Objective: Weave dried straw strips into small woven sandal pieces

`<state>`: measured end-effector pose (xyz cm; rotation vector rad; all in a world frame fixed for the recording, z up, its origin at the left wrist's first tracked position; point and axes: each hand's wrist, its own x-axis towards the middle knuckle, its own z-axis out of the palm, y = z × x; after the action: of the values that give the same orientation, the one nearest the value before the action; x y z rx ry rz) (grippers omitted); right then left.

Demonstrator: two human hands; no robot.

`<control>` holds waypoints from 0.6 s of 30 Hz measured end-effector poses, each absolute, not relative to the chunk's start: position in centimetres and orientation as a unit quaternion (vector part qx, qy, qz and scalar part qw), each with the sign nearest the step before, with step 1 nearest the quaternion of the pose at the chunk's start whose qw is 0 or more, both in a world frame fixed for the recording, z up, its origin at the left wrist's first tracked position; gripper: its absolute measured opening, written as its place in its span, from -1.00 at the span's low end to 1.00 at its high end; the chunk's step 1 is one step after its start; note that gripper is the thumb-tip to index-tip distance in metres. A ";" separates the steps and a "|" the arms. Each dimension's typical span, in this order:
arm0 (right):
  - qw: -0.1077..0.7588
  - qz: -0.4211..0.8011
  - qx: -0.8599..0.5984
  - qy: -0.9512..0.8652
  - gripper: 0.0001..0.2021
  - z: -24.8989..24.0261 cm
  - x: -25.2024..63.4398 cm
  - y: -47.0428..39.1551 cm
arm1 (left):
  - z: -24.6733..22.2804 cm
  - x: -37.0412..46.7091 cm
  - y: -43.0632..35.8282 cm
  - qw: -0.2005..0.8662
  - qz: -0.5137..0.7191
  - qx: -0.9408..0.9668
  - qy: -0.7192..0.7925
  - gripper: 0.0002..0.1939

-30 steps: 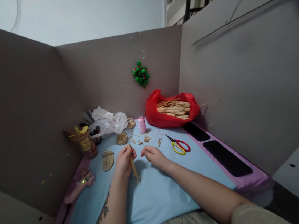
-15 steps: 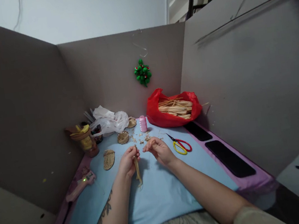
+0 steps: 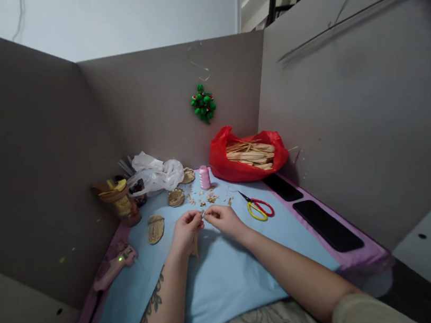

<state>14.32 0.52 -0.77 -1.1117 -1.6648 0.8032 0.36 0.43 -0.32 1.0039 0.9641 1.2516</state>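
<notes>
My left hand (image 3: 186, 231) is closed in a pinch on a bundle of tan dried plant strips (image 3: 195, 246), whose loose ends hang down behind the fingers. Facing it, my right hand (image 3: 224, 219) has thumb and fingers pressed together beside the bundle's upper end; what they pinch is too small to make out. Fingertips of both hands nearly meet above the blue cloth (image 3: 232, 277). Just beyond them lie tan scraps (image 3: 211, 198) and a pink spool of thread (image 3: 204, 177). Scissors (image 3: 257, 208) with one red and one yellow handle lie to the right.
Behind stands a red bag (image 3: 224, 165) of dried strips. Two black phones (image 3: 328, 224) lie along the right edge. At left are a pink glue gun (image 3: 114, 266), a woven oval piece (image 3: 155, 229), a small coiled basket (image 3: 175, 197) and a white plastic bag (image 3: 157, 175).
My right hand has moved left to the bundle's upper end, and its fingers have closed into a pinch. The left hand has turned slightly, hiding more of the strips.
</notes>
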 end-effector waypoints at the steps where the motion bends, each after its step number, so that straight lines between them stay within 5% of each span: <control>1: 0.480 0.348 -0.446 -0.671 -0.86 -0.8 14.3 0.5 | -0.2 0.4 0.4 0.593 0.539 0.431 0.415 -0.65; 11: 0.506 0.482 -0.394 -0.597 -0.81 -1.3 14.3 0.9 | -0.8 0.4 0.6 0.561 0.528 0.472 0.428 -0.67; 18: 0.513 0.533 -0.384 -0.553 -0.81 -1.6 14.1 0.9 | -0.5 0.1 -0.2 0.230 0.530 0.691 0.434 -0.87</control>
<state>14.11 0.94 -1.55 -0.9235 -1.3305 1.2816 0.08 -0.25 -0.46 1.9015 1.1947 1.4594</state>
